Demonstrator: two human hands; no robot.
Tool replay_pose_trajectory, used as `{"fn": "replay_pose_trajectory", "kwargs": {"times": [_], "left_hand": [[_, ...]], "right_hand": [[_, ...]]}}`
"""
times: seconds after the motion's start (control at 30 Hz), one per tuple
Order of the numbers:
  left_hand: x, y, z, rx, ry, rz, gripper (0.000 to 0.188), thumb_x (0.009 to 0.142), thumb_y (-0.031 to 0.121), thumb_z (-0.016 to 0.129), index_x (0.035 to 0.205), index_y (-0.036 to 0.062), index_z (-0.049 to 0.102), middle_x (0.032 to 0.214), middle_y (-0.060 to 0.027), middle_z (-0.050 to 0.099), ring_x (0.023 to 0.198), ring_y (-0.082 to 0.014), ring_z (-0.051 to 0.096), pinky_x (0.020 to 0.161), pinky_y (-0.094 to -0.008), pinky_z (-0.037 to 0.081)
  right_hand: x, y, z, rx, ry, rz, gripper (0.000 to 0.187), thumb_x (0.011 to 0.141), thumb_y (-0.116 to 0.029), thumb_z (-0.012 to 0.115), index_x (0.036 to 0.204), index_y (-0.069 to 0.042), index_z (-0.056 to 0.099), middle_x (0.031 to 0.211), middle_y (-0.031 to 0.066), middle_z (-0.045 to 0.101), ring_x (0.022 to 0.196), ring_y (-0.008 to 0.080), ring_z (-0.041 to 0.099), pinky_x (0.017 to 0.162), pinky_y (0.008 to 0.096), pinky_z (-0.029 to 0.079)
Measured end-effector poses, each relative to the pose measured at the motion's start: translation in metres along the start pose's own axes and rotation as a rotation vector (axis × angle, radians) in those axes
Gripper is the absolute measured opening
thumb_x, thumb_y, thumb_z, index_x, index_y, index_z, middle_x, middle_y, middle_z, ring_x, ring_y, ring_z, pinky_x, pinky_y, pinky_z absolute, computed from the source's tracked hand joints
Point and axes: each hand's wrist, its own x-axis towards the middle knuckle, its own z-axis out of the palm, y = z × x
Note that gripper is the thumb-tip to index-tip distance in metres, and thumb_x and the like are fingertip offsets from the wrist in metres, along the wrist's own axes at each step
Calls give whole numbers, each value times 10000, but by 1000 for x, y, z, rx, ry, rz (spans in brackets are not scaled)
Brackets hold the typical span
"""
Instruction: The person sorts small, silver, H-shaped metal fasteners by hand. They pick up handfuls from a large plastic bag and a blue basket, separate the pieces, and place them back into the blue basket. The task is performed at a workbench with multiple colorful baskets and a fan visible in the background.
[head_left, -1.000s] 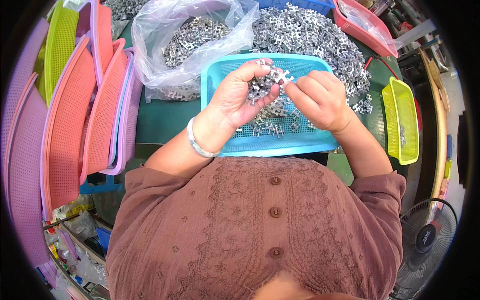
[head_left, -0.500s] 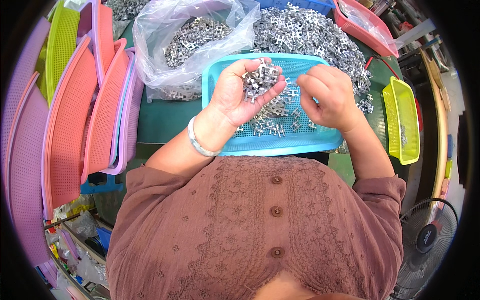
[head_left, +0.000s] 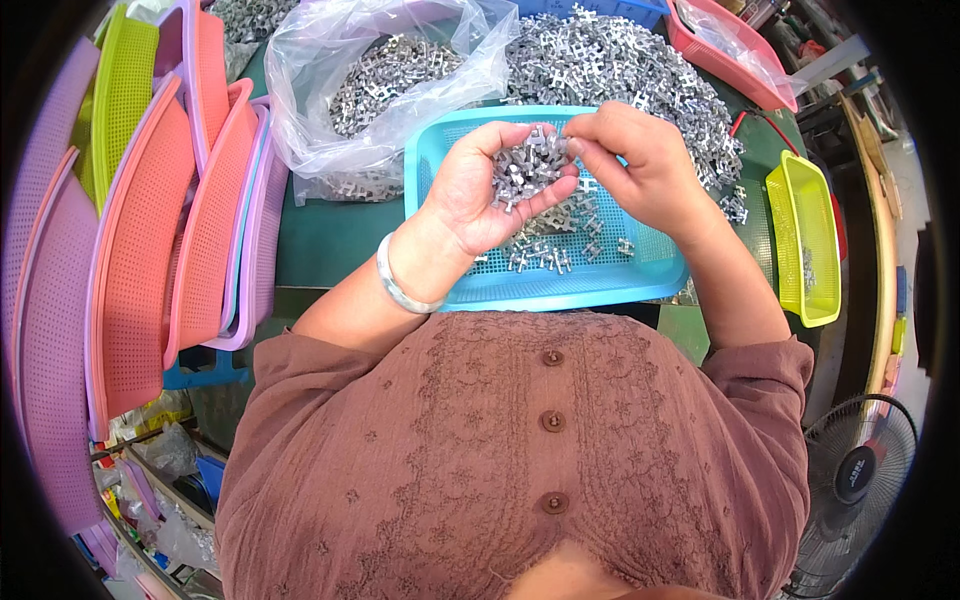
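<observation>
Green table [head_left: 340, 235] fills the upper part of the head view, and many things stand on it. At the middle is a blue basket [head_left: 640, 285] with a mesh bottom, and some small metal parts [head_left: 545, 255] lie loose inside it. Behind the basket is a big heap of metal parts [head_left: 620, 60] of the same kind. To the left of the heap is a clear plastic bag [head_left: 380, 70], open at the top, with more of these parts in it.

Over the basket the left hand [head_left: 480, 195] is turned palm up and cupped. It holds a small pile of metal pieces [head_left: 530, 165] in the palm, and the fingers curl around the pile. A pale bracelet [head_left: 400, 285] sits on the left wrist. The right hand [head_left: 640, 160] is just beside the left one, and its fingertips are pinched together and touch the top of the pile. If they grip one single piece, I cannot tell, because the pieces are too small.

On the left side, a stack of pink, orange and green trays [head_left: 130, 250] leans on its edge. On the right side stands a yellow basket [head_left: 805, 240], and a red basket [head_left: 730, 50] is at the top right. At the bottom right corner a fan [head_left: 860, 480] stands on the floor. The person wears a brown shirt [head_left: 520, 460] with buttons.
</observation>
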Motion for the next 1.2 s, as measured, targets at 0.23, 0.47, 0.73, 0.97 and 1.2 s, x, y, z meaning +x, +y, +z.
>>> {"fn": "replay_pose_trajectory", "kwargs": {"times": [0.23,0.47,0.73,0.97,1.2], "left_hand": [[3,0,-8,-11,2,-5,245,841,173,444,959,-29,521,912,-178,580,822,-285,595,738,-372,537],[5,4,-16,-61,-80,-27,262,836,168,451,989,-37,506,939,-195,561,821,-293,585,696,-352,542],[3,2,-8,-59,-82,-103,277,849,206,406,975,-25,495,880,-175,570,748,-270,592,572,-303,531],[6,3,-15,-51,-169,-183,342,861,239,389,1024,-48,482,912,-202,565,773,-304,585,571,-310,530],[5,2,-13,-39,-136,-179,387,866,246,367,1073,-72,443,982,-226,543,780,-298,583,548,-304,526]], "right_hand": [[-3,-1,-6,630,-46,604,160,820,-156,555,788,-8,607,645,-52,518,601,24,431,545,183,358],[-7,4,-13,590,-140,657,148,807,-149,562,836,-9,598,628,-68,487,568,14,403,509,181,319],[-1,7,-5,434,-184,461,161,784,-139,567,869,-14,624,530,-44,460,490,21,377,449,192,296],[17,3,2,557,-298,546,163,817,-94,552,901,35,605,704,15,590,624,55,531,581,200,439],[20,4,0,685,-285,660,120,794,-106,572,807,7,608,670,5,576,566,60,520,532,200,418]]}}
